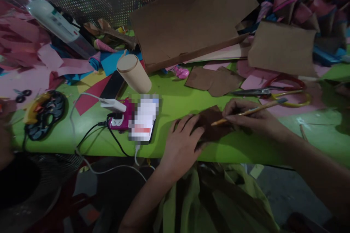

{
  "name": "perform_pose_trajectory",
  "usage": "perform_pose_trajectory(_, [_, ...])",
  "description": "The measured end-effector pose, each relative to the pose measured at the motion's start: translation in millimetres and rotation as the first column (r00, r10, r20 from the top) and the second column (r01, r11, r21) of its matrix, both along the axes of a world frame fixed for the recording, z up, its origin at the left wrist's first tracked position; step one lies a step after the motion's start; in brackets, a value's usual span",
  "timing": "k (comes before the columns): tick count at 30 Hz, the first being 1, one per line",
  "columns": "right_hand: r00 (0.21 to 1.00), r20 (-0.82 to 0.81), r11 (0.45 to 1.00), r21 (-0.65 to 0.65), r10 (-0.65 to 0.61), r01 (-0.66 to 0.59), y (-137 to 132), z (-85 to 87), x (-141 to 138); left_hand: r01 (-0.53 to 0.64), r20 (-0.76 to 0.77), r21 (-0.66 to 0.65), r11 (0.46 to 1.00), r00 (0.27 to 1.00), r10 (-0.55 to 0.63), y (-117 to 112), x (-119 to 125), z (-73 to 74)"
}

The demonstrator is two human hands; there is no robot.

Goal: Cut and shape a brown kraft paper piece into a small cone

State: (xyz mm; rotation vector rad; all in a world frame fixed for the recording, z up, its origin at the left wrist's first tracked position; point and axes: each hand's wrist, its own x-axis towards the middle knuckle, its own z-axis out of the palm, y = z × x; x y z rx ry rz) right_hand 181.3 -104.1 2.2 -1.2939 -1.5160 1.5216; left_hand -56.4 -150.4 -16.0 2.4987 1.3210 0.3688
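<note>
A small dark brown paper piece (pixel 212 122) lies near the front edge of the green table (pixel 175 102). My left hand (pixel 182 142) rests flat on its left part, fingers stretched out and pressing it down. My right hand (pixel 253 116) pinches a thin wooden stick (pixel 250 111), likely a brush or pencil. The tip of the stick touches the brown paper between my two hands.
A phone (pixel 143 118) with cables lies left of my hands, next to a cardboard tube (pixel 133 72). Scissors (pixel 269 89) lie behind my right hand. Brown paper sheets (pixel 191 18), pink and blue scraps, a glue bottle (pixel 58 25) and a paint palette (pixel 45 113) crowd the table.
</note>
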Motion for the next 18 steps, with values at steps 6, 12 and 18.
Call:
perform_pose_trajectory(6, [0.995,0.071,0.996,0.066,-0.07,0.065,8.0,-11.2,-11.7,-0.003,0.003,-0.01,1.0,1.0,0.003,-2.8,-3.5,-0.3])
perform_pose_trajectory(12, [0.982,0.129,0.985,0.126,-0.138,0.122,8.5,-16.2,-15.3,-0.002,0.019,-0.024,1.0,1.0,0.002,-2.7,-4.7,-1.7])
perform_pose_trajectory(18, [0.98,0.161,0.987,0.126,-0.119,0.099,7.5,-12.8,-15.6,-0.002,0.017,-0.027,1.0,1.0,0.002,-2.9,-4.8,-1.6])
